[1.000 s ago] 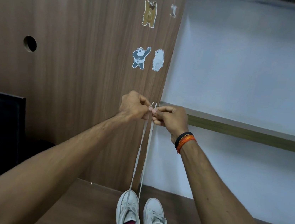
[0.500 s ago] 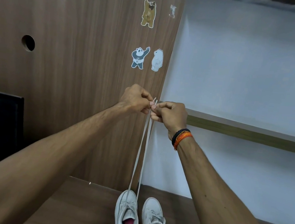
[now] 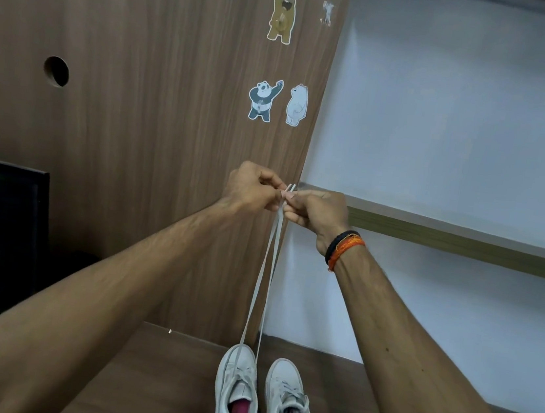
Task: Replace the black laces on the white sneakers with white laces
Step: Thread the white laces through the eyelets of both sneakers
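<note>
Head view: left hand (image 3: 249,186), right hand (image 3: 318,212) pinch white lace (image 3: 260,283) ends, taut above left sneaker (image 3: 236,394).

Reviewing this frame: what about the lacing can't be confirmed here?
- Left sneaker: heel cut off by the head view's bottom edge.
- Right sneaker: lace colour too small, shadowed.
- White lace tips: mostly hidden by the left hand and right hand.
</note>
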